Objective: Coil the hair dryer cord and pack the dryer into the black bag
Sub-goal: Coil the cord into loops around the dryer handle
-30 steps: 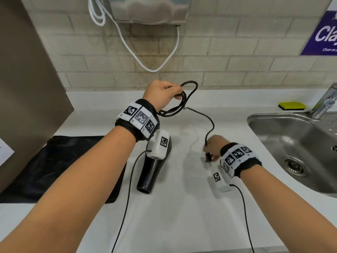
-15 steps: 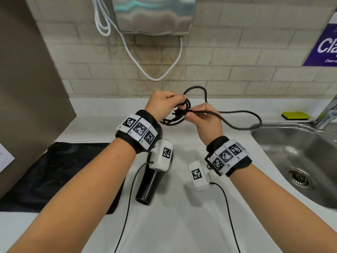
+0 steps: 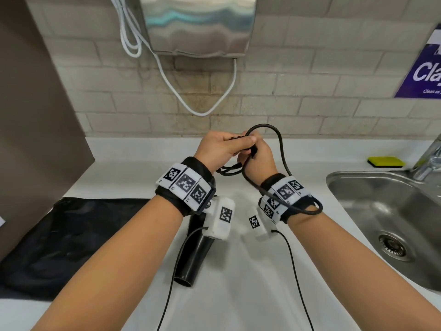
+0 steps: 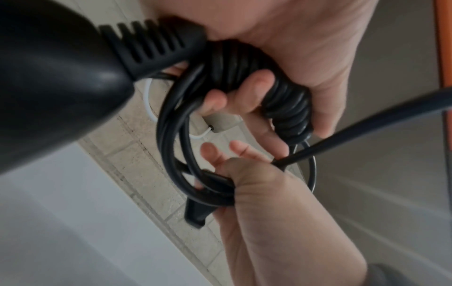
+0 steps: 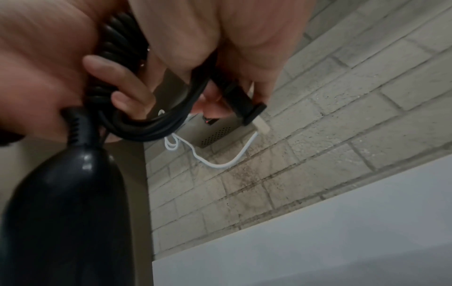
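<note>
The black hair dryer [image 3: 194,255] lies on the white counter [image 3: 238,295], nozzle toward me, its handle hidden under my left wrist. My left hand [image 3: 222,149] grips several turns of the coiled cord [image 4: 283,96] above it, beside the handle's ribbed strain relief [image 4: 151,44]. My right hand [image 3: 259,161] is pressed against the left and holds the plug [image 5: 240,100] at the coil. A loose cord loop [image 3: 282,158] arcs up over both hands and drapes round my right wrist. The black bag [image 3: 59,235] lies flat at the left.
A steel sink [image 3: 381,211] with a tap [image 3: 429,158] takes up the right side, a yellow sponge [image 3: 385,161] behind it. A metal wall unit [image 3: 198,22] with a white cable [image 3: 202,113] hangs on the brick wall. A brown panel [image 3: 35,115] stands at the left.
My right hand rose from the counter with the plug end and joined the left hand. The loop that stretched toward the sink now hangs round my right wrist.
</note>
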Motion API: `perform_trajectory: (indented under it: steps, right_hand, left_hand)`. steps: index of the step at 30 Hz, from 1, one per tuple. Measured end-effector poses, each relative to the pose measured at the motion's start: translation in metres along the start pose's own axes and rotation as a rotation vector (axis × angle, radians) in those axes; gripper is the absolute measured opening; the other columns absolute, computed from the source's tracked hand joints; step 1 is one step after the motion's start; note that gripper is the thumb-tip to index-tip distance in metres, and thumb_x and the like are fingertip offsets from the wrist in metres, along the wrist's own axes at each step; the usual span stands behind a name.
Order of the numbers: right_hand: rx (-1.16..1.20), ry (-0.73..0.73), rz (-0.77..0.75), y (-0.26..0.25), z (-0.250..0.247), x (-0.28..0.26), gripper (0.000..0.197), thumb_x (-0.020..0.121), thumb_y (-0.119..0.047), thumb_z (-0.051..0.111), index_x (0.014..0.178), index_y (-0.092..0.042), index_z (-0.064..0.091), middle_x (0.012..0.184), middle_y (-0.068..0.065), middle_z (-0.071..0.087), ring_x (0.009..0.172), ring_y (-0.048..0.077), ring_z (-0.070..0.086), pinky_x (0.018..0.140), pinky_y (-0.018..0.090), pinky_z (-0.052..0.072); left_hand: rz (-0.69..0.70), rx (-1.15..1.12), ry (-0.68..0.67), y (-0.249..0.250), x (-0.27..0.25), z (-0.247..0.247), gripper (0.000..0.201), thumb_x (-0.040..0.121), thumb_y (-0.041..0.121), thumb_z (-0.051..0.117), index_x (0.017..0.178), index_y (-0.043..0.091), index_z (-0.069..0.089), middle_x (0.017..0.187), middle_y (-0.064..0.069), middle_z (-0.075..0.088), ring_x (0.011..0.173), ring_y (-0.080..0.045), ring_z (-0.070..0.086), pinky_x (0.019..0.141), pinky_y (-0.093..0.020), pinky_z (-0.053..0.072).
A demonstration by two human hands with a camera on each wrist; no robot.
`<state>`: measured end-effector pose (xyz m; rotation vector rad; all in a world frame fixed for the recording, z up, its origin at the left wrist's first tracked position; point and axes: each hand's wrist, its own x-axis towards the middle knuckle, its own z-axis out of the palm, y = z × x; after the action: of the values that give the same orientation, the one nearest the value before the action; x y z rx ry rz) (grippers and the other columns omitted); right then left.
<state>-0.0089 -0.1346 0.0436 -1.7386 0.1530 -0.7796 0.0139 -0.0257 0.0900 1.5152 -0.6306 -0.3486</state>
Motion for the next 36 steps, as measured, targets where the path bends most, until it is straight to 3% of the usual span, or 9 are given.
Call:
perform_trajectory:
  steps: [3, 6, 11, 14, 19, 22, 25, 30, 36]
  right_hand:
    - [-0.263, -0.099, -0.061, 0.009, -0.009, -0.006, 0.015, 0.09, -0.012, 0.05, 0.104, -0.015, 0.054, 0.073, -0.009, 0.057, 0.066, 0.003, 0.057, 0.061, 0.01, 0.044]
    - [-0.433, -0.228, -0.063, 0.033, -0.025, -0.019, 0.02, 0.091, -0.033, 0.048, 0.086, -0.018, 0.059, 0.067, -0.005, 0.055, 0.062, 0.006, 0.049, 0.061, 0.015, 0.042]
    - [-0.99, -0.511, 0.637, 0.1, -0.065, -0.04, 0.038, 0.099, -0.024, 0.033, 0.118, -0.001, 0.056, 0.1, 0.015, 0.058, 0.095, 0.026, 0.055, 0.085, 0.032, 0.043]
    - [-1.027, -0.531, 0.774, 0.125, -0.075, -0.044, 0.04, 0.098, -0.026, 0.033, 0.121, -0.001, 0.054, 0.119, 0.017, 0.06, 0.109, 0.031, 0.057, 0.089, 0.032, 0.045]
    - [-0.735, -0.253, 0.495, 0.098, -0.054, -0.026, 0.03, 0.095, -0.013, 0.04, 0.12, -0.009, 0.054, 0.111, 0.013, 0.061, 0.1, 0.028, 0.057, 0.091, 0.031, 0.046]
    - [-0.219, -0.019, 0.155, 0.05, -0.037, -0.022, 0.03, 0.097, -0.016, 0.033, 0.124, -0.018, 0.046, 0.089, 0.0, 0.057, 0.076, 0.021, 0.054, 0.063, 0.022, 0.043]
    - [0.045, 0.108, -0.106, 0.011, -0.027, -0.02, 0.031, 0.094, -0.024, 0.029, 0.124, -0.03, 0.036, 0.09, -0.003, 0.054, 0.056, 0.008, 0.049, 0.049, 0.017, 0.04]
    - [-0.008, 0.063, -0.113, -0.008, -0.018, -0.023, 0.024, 0.092, 0.001, 0.045, 0.099, -0.02, 0.052, 0.083, -0.008, 0.051, 0.043, 0.002, 0.049, 0.045, 0.019, 0.048]
    - [0.028, 0.199, -0.104, -0.018, -0.015, -0.025, 0.029, 0.088, 0.002, 0.052, 0.079, -0.026, 0.047, 0.081, -0.005, 0.051, 0.044, 0.003, 0.052, 0.049, 0.028, 0.055]
  left_hand:
    - [-0.008, -0.039, 0.05, 0.004, 0.002, -0.003, 0.013, 0.086, 0.009, 0.063, 0.096, 0.005, 0.069, 0.053, 0.007, 0.064, 0.04, 0.005, 0.051, 0.039, -0.006, 0.031]
    - [-0.02, -0.084, 0.127, 0.005, 0.005, -0.011, 0.014, 0.088, 0.015, 0.061, 0.099, 0.012, 0.068, 0.069, -0.002, 0.065, 0.042, 0.005, 0.051, 0.035, -0.01, 0.028]
    - [-0.069, -0.096, 0.205, 0.002, 0.008, -0.03, 0.013, 0.086, 0.025, 0.064, 0.097, 0.023, 0.07, 0.069, 0.0, 0.069, 0.043, -0.004, 0.039, 0.037, -0.015, 0.024]
    - [-0.079, -0.095, 0.182, 0.002, 0.008, -0.031, 0.015, 0.086, 0.028, 0.064, 0.098, 0.022, 0.07, 0.072, -0.001, 0.069, 0.039, -0.007, 0.029, 0.039, -0.017, 0.021]
    - [-0.067, -0.09, 0.178, 0.002, 0.011, -0.023, 0.02, 0.087, 0.026, 0.063, 0.102, 0.014, 0.07, 0.072, -0.004, 0.067, 0.035, -0.004, 0.032, 0.036, -0.014, 0.023]
    - [-0.024, -0.102, 0.185, 0.002, 0.012, -0.021, 0.023, 0.089, 0.019, 0.061, 0.109, 0.008, 0.067, 0.073, -0.008, 0.064, 0.033, 0.001, 0.042, 0.036, -0.009, 0.027]
    - [0.009, -0.106, 0.216, 0.001, 0.014, -0.022, 0.024, 0.089, 0.015, 0.06, 0.111, 0.006, 0.065, 0.074, -0.007, 0.064, 0.034, 0.003, 0.046, 0.038, -0.006, 0.028]
    - [0.003, -0.112, 0.228, -0.002, 0.016, -0.023, 0.024, 0.089, 0.02, 0.06, 0.11, 0.01, 0.066, 0.074, -0.006, 0.066, 0.036, 0.004, 0.045, 0.036, -0.009, 0.028]
    - [0.016, -0.073, 0.152, -0.001, 0.012, -0.019, 0.024, 0.09, 0.023, 0.059, 0.109, 0.012, 0.067, 0.075, -0.007, 0.065, 0.036, 0.003, 0.045, 0.037, -0.011, 0.027]
